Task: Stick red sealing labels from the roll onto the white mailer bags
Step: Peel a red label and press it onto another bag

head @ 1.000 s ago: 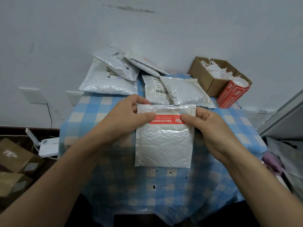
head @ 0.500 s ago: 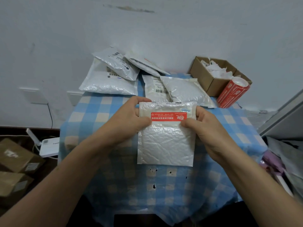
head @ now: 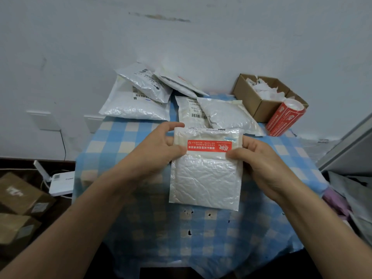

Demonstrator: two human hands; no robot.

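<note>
Over the counter (head: 124,141), the mailer bag (head: 205,178) carried its red label (head: 209,146) lying nine-to-three o'clock. The left hand (head: 159,150) and right hand (head: 261,158) pinched its ends in narrow grips. The roll (head: 285,117), at two o'clock, lay nearer the right.

A white crinkled plastic mailer bag (head: 205,178) is at frame centre, a red rectangular paper sealing label (head: 209,146) seemingly stuck across its top flap. The red cylindrical label roll (head: 284,118) lies upper right; other white mailers (head: 136,105) pile upper centre.

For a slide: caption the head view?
Left hand and right hand hold a white bubble mailer bag bearing a red rectangular sealing label.
</note>
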